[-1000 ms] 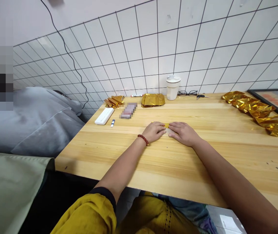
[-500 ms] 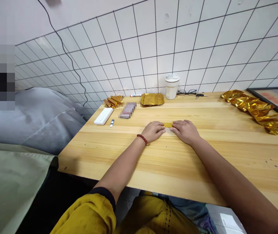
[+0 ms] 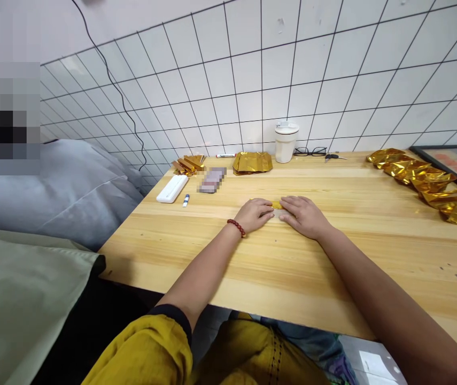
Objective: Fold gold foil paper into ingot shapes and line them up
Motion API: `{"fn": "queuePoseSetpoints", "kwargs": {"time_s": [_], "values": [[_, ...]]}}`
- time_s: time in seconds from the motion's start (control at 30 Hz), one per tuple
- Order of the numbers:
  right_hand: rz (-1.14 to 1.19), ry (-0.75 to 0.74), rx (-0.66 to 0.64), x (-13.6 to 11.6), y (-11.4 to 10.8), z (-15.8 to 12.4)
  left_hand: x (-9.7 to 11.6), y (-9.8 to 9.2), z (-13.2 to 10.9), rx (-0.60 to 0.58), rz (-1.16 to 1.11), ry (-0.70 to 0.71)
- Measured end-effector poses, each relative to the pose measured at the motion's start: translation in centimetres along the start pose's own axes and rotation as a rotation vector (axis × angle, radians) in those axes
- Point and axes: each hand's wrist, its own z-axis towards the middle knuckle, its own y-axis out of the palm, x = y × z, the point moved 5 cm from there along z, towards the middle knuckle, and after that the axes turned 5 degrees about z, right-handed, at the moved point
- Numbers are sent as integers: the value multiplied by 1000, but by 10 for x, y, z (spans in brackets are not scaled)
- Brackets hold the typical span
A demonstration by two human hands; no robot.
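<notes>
Low on the wooden table, a narrow piece of gold foil paper [image 3: 277, 205] shows between my two hands, with a pale strip along its near side. My left hand [image 3: 253, 215], with a red bead bracelet at the wrist, has its fingers curled down on the left end of the paper. On the right end rests my right hand [image 3: 303, 216], fingers together over the gold edge and thumb on the near side. Both hands cover most of the paper, so its full shape is hidden.
Behind are stacked gold foil sheets [image 3: 252, 163], folded gold strips [image 3: 189, 164], a white cup [image 3: 286, 142], glasses [image 3: 310, 152] and keys [image 3: 334, 157]. A white box-shaped device [image 3: 172, 189] and small tube [image 3: 186, 200] lie left. Gold foil shapes [image 3: 424, 179] line the right. Someone sits left.
The fingers of my right hand have slid slightly left along the paper, so less gold shows between the hands. My left hand stays on its end. The view has shifted a little.
</notes>
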Motion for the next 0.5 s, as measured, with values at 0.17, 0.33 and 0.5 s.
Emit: {"fn": "queuePoseSetpoints", "kwargs": {"time_s": [0.17,0.33,0.5], "values": [[5,8,-79,-2,3,1,-1,1,0,-7,1,-12],[-38,86,-6,-2,-5,1,0,0,0,-26,8,-21],[-37,139,30,0,-7,1,1,-1,1,-25,8,-25]]}}
